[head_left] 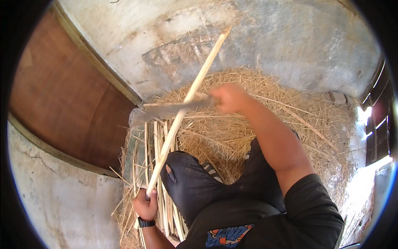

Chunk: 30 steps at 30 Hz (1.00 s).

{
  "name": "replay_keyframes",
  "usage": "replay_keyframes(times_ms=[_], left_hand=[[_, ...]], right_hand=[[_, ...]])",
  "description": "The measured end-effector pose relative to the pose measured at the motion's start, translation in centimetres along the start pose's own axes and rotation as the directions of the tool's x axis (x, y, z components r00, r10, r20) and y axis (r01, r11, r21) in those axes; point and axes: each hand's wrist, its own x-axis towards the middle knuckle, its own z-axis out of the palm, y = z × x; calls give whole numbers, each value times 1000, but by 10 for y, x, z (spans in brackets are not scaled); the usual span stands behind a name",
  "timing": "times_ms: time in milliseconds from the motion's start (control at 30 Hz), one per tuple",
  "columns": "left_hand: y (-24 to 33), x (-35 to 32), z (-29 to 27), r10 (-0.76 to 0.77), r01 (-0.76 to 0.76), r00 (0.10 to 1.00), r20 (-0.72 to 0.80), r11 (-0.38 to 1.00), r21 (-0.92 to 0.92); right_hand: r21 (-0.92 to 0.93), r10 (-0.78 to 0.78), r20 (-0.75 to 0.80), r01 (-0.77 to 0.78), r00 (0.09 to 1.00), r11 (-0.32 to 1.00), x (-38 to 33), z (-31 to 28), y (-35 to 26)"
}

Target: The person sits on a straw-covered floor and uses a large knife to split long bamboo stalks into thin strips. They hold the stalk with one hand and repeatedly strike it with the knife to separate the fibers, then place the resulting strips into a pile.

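Observation:
My left hand (146,204), with a black watch on its wrist, is closed round the lower end of a long pale split strip of wood or bamboo (179,116). The strip slants up and to the right, its far end in front of the wall. In my right hand (230,98) is the handle of a machete (182,107), its blade smeared by motion and pointing left. The blade crosses the strip near the middle; whether it cuts into it I cannot tell. Several similar pale strips (169,206) lie beside my left knee.
Straw-like shavings (219,137) cover the floor around my feet. A stained plaster wall (282,45) stands ahead, with a brown wooden door panel (70,91) at the left. A small grey block (338,98) sits by the far right corner. Dark slats (378,120) let light in at the right.

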Motion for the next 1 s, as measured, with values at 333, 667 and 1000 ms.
replay_keyframes(times_ms=[333, 667, 1000], left_hand=[[3, 3, 7, 46, -40, 984, -173, 999, 36], [-4, 1, 3, 176, -89, 932, -317, 959, 270], [-6, 3, 4, 148, -31, 929, -339, 944, 327]], right_hand=[[-77, -26, 29, 29, 999, 997, -4, -5, -22], [102, 347, -162, -335, 924, 937, -10, -20, 14], [78, 189, -122, -180, 974, 981, -11, -26, 8]])
